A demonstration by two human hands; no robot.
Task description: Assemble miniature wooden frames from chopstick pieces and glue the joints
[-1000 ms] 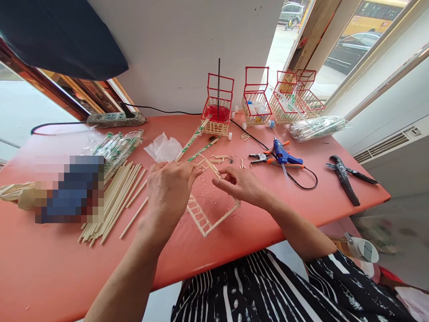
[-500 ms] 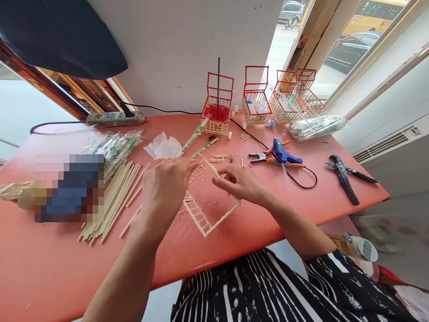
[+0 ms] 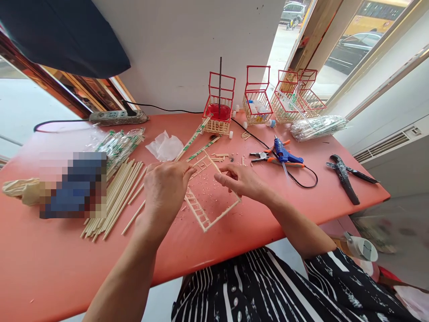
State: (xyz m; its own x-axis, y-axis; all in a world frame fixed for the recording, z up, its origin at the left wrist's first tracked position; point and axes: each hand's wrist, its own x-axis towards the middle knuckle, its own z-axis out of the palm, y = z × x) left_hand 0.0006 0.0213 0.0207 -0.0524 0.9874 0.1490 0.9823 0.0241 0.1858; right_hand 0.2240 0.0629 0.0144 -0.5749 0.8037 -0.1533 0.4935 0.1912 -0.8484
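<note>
A four-sided frame of thin wooden sticks [image 3: 223, 215], with short ladder-like rungs along its left and far sides, is between my hands low over the table. My left hand [image 3: 166, 188] is closed at its left corner, thumb and fingers pressed together and hiding that corner. On the right side bar, my right hand [image 3: 243, 180] pinches with curled fingers. Under the frame lie small wood crumbs [image 3: 211, 192]. Just beyond it are short cut stick pieces [image 3: 219, 157] and green-and-white paper chopstick sleeves [image 3: 201, 147].
Loose sticks [image 3: 114, 201] lie left, beside wrapped chopsticks [image 3: 125, 141] and crumpled tissue [image 3: 164, 145]. Small stick carts, one with a red bowl [image 3: 218, 112], stand at the back. Right are a blue glue gun [image 3: 284, 152], orange-handled pliers [image 3: 261, 156] and black-handled cutters [image 3: 345, 179].
The fingers of my left hand have drawn in slightly at the frame's corner. My right hand keeps nearly the same hold. The view has shifted a little.
</note>
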